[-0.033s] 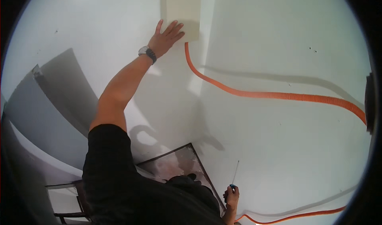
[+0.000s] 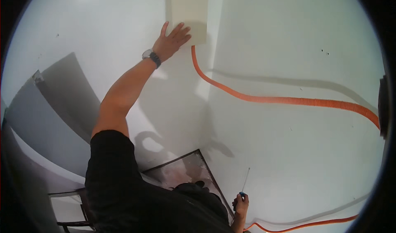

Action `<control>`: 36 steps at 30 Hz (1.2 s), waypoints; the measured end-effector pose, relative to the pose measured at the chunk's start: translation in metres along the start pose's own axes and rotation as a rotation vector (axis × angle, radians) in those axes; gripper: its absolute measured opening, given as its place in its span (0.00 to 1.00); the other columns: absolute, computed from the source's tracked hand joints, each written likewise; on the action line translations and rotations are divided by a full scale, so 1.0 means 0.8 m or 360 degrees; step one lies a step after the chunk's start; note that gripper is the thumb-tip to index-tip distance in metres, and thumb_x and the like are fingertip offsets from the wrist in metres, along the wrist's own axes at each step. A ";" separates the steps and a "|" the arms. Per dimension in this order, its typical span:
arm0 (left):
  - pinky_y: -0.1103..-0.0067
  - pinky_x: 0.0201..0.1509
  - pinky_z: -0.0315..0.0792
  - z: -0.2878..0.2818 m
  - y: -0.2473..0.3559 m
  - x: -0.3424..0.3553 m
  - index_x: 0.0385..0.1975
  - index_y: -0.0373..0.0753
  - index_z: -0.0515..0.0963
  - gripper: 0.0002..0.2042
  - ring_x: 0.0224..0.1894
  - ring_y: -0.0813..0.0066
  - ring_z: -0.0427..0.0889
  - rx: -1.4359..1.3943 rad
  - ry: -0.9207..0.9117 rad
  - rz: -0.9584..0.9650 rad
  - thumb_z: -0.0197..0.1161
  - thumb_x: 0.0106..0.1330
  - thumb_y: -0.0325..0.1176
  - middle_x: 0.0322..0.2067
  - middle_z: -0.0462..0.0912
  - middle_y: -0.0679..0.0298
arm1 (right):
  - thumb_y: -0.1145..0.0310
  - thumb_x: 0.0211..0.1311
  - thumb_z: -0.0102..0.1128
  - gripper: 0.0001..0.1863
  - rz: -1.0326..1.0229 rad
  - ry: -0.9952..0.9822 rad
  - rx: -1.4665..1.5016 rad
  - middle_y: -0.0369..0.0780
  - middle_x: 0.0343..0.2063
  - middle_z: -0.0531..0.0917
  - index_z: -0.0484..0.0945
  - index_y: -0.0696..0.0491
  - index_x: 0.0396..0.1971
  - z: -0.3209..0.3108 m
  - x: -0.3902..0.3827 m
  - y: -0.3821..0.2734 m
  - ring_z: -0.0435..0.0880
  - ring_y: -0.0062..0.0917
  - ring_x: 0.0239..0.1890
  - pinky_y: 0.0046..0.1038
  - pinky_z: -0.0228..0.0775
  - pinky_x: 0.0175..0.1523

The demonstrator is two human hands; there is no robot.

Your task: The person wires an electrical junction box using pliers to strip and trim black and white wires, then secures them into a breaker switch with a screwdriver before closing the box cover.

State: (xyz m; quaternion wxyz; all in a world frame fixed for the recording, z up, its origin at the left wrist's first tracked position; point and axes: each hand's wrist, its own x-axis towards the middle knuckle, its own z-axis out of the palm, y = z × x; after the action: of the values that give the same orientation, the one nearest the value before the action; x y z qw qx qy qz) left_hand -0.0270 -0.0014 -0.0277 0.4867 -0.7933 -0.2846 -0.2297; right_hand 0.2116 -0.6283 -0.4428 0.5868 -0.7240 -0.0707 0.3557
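A beige rectangular box [image 2: 192, 10] is mounted on the white wall near the corner, its front cover closed. My left hand [image 2: 170, 41] lies flat with spread fingers against the lower left part of that cover, a watch [image 2: 152, 56] on the wrist. From the box's underside an orange corrugated conduit [image 2: 272, 99] runs off to the right across the adjoining wall. Low on the right, my right hand [image 2: 241, 204] is closed round the handle of a screwdriver [image 2: 246, 183], whose long thin shaft points upward.
A grey-white panel or ledge [image 2: 45, 117] juts from the wall at the left. Below me shows a patch of floor [image 2: 181, 171] edged by dark skirting. Another orange conduit [image 2: 305, 224] runs along the bottom right. A dark-framed piece of furniture [image 2: 70, 208] stands at the lower left.
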 end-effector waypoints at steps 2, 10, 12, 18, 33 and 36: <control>0.41 0.79 0.42 -0.014 0.001 -0.004 0.75 0.59 0.62 0.37 0.81 0.67 0.46 -0.0196 -0.0004 0.0136 0.67 0.64 0.36 0.78 0.54 0.76 | 0.65 0.71 0.61 0.12 0.0017 0.0039 0.0115 0.37 0.21 0.77 0.74 0.55 0.47 0.002 -0.001 0.032 0.77 0.23 0.18 0.27 0.71 0.22; 0.68 0.54 0.82 -0.137 -0.040 0.111 0.57 0.51 0.81 0.28 0.49 0.59 0.85 -0.0899 0.0717 0.0067 0.63 0.54 0.21 0.46 0.86 0.64 | 0.66 0.72 0.61 0.10 0.0188 0.0093 0.0087 0.36 0.21 0.75 0.74 0.54 0.45 0.009 0.057 0.074 0.73 0.22 0.17 0.27 0.69 0.22; 0.67 0.53 0.81 -0.169 -0.060 0.144 0.56 0.47 0.80 0.25 0.47 0.56 0.86 -0.0747 0.0248 -0.0294 0.58 0.57 0.20 0.45 0.86 0.59 | 0.66 0.72 0.61 0.09 0.0132 0.0132 0.0110 0.35 0.20 0.75 0.74 0.54 0.45 0.020 0.067 0.082 0.74 0.21 0.17 0.27 0.69 0.22; 0.67 0.55 0.81 -0.111 -0.119 0.160 0.53 0.41 0.80 0.21 0.50 0.52 0.86 -0.0823 0.0878 0.0208 0.55 0.59 0.21 0.49 0.86 0.54 | 0.65 0.71 0.61 0.12 0.0090 0.0234 0.0275 0.36 0.21 0.76 0.75 0.54 0.49 0.085 0.053 0.084 0.73 0.19 0.19 0.25 0.67 0.22; 0.67 0.54 0.81 -0.011 0.211 0.115 0.53 0.32 0.79 0.13 0.51 0.65 0.85 -0.1325 0.0518 0.0090 0.55 0.72 0.26 0.51 0.84 0.55 | 0.64 0.66 0.63 0.16 0.0418 0.1692 0.1204 0.43 0.29 0.82 0.73 0.59 0.47 -0.140 -0.147 0.295 0.81 0.27 0.21 0.33 0.74 0.25; 0.67 0.54 0.81 -0.041 0.350 0.167 0.54 0.32 0.79 0.14 0.51 0.64 0.85 -0.1448 0.0456 0.0090 0.55 0.73 0.26 0.51 0.84 0.54 | 0.63 0.70 0.63 0.18 0.0654 0.2230 0.1269 0.41 0.31 0.81 0.73 0.57 0.52 -0.290 -0.199 0.328 0.81 0.27 0.27 0.33 0.77 0.31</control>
State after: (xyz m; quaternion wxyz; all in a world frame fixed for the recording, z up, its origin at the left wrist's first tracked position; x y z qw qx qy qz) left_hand 0.2569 -0.1026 -0.1079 0.1303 -0.8936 -0.0633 -0.4248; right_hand 0.1505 -0.9759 -0.5966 0.6306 -0.5141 0.5760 -0.0789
